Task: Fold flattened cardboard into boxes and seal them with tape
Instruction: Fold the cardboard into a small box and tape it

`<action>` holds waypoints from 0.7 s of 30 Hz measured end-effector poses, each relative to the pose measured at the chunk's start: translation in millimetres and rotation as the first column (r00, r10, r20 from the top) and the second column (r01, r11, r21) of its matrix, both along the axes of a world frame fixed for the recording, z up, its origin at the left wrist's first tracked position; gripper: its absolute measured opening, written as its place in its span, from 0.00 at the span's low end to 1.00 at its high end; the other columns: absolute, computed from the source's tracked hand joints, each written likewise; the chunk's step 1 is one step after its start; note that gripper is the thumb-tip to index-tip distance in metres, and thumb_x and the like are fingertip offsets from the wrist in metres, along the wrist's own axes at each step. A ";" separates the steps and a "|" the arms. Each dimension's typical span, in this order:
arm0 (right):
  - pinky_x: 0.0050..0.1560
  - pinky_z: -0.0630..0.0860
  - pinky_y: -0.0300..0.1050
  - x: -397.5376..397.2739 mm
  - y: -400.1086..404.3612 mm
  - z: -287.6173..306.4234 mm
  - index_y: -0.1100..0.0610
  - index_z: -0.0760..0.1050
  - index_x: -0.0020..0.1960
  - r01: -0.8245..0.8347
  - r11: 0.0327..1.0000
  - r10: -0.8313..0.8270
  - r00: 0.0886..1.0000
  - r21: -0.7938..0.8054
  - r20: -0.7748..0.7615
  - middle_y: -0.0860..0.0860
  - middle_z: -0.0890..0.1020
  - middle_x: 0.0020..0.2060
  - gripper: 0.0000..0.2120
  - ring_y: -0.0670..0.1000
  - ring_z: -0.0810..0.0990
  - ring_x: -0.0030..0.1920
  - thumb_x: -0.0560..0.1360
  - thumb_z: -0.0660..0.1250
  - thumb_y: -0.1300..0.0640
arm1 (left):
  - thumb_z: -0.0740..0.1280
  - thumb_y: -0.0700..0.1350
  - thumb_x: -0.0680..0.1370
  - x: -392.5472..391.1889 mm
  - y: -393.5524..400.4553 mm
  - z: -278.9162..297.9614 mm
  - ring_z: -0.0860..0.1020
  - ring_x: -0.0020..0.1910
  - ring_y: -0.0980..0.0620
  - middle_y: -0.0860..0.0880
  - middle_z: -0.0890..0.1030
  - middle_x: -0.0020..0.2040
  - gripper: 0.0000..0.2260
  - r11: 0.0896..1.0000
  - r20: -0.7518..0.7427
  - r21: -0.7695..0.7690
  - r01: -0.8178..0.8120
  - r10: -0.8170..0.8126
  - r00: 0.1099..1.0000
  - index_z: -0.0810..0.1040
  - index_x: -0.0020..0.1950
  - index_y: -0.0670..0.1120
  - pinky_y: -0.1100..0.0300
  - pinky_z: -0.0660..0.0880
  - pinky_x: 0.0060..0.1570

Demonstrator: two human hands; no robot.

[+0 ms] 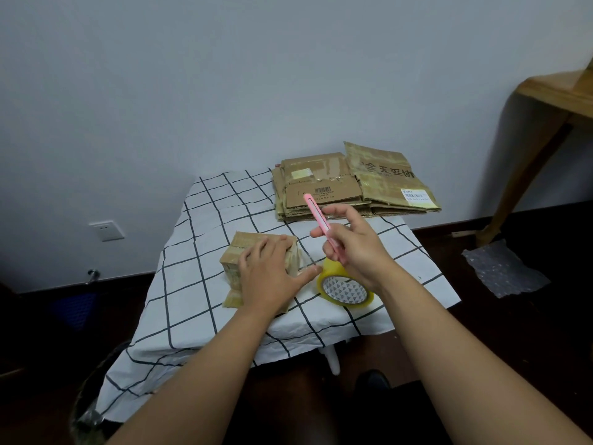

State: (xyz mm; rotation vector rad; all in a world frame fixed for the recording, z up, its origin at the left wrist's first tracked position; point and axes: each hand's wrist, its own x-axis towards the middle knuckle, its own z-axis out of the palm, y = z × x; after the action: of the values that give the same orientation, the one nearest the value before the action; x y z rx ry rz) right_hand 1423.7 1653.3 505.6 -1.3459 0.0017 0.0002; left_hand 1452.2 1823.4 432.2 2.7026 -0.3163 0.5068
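Pressing flat, our left hand (269,273) rests with straight fingers on one box (261,268). Just right of it lies one tape roll (345,289), under our right hand (354,244), which pinches one pink cutter (322,224). Beyond: two cardboard stacks (356,184), lettered "全无妥协".

left hand (272,271) pressing box (239,271) | right hand (353,248) gripping pink cutter (317,216) | tape (345,289) lying beside | flat cardboard (353,184) sitting behind

wall (224,75): pale grey | floor (529,332): dark | wooden furniture (545,97): right | wall socket (106,230): low left
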 end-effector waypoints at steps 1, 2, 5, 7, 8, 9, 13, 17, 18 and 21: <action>0.30 0.70 0.40 1.9 3.8 -1.2 0.56 0.71 0.62 -0.020 1.000 0.020 1.000 -0.016 0.022 0.57 0.82 0.41 0.14 0.50 0.72 0.28 0.81 0.57 0.69 | 0.57 0.79 0.68 -0.3 0.2 0.2 0.65 0.71 0.53 0.62 0.72 0.67 0.35 1.000 -0.001 0.003 0.002 -0.002 1.000 0.72 0.66 0.58 0.48 0.56 0.70; 0.31 0.71 0.42 3.5 6.4 -2.9 0.57 0.70 0.64 -0.023 0.999 0.025 0.999 -0.039 0.040 0.57 0.82 0.40 0.14 0.50 0.73 0.28 0.81 0.58 0.68 | 0.57 0.79 0.68 -0.6 0.5 0.3 0.65 0.71 0.53 0.62 0.72 0.67 0.35 1.000 -0.003 0.005 0.002 -0.002 1.000 0.72 0.67 0.58 0.48 0.56 0.70; 0.27 0.68 0.41 6.6 11.2 -4.5 0.57 0.70 0.60 0.040 0.996 -0.035 0.998 -0.085 0.052 0.56 0.77 0.33 0.08 0.49 0.70 0.25 0.82 0.60 0.64 | 0.56 0.79 0.68 -1.5 2.1 1.0 0.64 0.72 0.54 0.62 0.72 0.68 0.36 1.000 0.000 0.016 0.005 -0.005 1.000 0.72 0.67 0.58 0.49 0.56 0.70; 0.24 0.66 0.39 6.6 12.5 -2.8 0.57 0.71 0.58 0.068 0.992 -0.063 0.997 -0.107 0.049 0.55 0.75 0.31 0.05 0.49 0.68 0.23 0.82 0.61 0.61 | 0.55 0.79 0.68 -0.8 3.2 1.0 0.64 0.72 0.54 0.62 0.71 0.68 0.36 1.000 0.002 0.022 0.010 -0.010 1.000 0.72 0.68 0.58 0.49 0.56 0.70; 0.23 0.65 0.38 6.2 12.8 -2.5 0.57 0.71 0.57 0.069 0.990 -0.063 0.997 -0.124 0.051 0.54 0.75 0.30 0.05 0.48 0.68 0.23 0.82 0.62 0.60 | 0.55 0.79 0.68 -0.4 3.6 0.7 0.64 0.72 0.54 0.62 0.71 0.68 0.36 1.000 0.003 0.020 0.013 -0.013 1.000 0.72 0.68 0.58 0.49 0.56 0.70; 0.23 0.65 0.38 5.7 13.4 -2.5 0.57 0.71 0.58 0.063 0.988 -0.056 0.997 -0.144 0.054 0.54 0.75 0.30 0.05 0.49 0.68 0.23 0.82 0.62 0.60 | 0.55 0.79 0.68 -0.2 3.8 0.4 0.64 0.73 0.54 0.62 0.71 0.68 0.36 1.000 0.004 0.018 0.015 -0.015 1.000 0.72 0.68 0.58 0.49 0.55 0.71; 0.26 0.70 0.41 5.7 16.2 -4.9 0.53 0.73 0.62 0.019 0.978 -0.004 0.998 -0.210 0.068 0.55 0.78 0.36 0.09 0.51 0.73 0.25 0.83 0.58 0.61 | 0.54 0.79 0.69 0.2 3.1 -0.2 0.64 0.73 0.53 0.62 0.71 0.68 0.36 1.000 0.004 0.015 0.022 -0.022 1.000 0.72 0.67 0.58 0.49 0.56 0.71; 0.35 0.81 0.46 5.3 18.3 -0.4 0.60 0.78 0.56 0.007 1.000 -0.008 1.000 -0.025 -0.004 0.60 0.81 0.45 0.14 0.56 0.81 0.34 0.82 0.54 0.66 | 0.54 0.75 0.73 -1.0 3.5 0.6 0.64 0.72 0.54 0.61 0.72 0.68 0.30 1.000 0.014 0.003 0.021 -0.021 1.000 0.72 0.67 0.58 0.50 0.55 0.69; 0.40 0.81 0.49 5.2 17.6 0.8 0.61 0.79 0.57 0.013 0.999 -0.012 1.000 0.031 -0.026 0.60 0.83 0.48 0.15 0.57 0.83 0.38 0.82 0.53 0.66 | 0.54 0.73 0.74 -0.9 3.8 0.6 0.63 0.73 0.54 0.61 0.72 0.68 0.28 1.000 0.012 0.008 0.018 -0.018 1.000 0.72 0.67 0.59 0.50 0.55 0.69; 0.52 0.80 0.54 5.5 14.3 -0.2 0.57 0.78 0.60 0.014 0.997 -0.013 1.000 0.079 -0.010 0.57 0.85 0.52 0.15 0.57 0.84 0.46 0.82 0.55 0.65 | 0.56 0.70 0.76 -0.7 5.1 0.8 0.62 0.73 0.54 0.61 0.71 0.69 0.24 1.000 -0.005 0.002 0.029 -0.029 1.000 0.71 0.67 0.60 0.49 0.54 0.70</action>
State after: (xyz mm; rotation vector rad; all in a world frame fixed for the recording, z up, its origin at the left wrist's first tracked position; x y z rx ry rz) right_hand 1429.1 1667.6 505.4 -1.2668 0.0190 -0.0047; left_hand 1451.5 1828.6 433.0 2.6970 -0.3549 0.4921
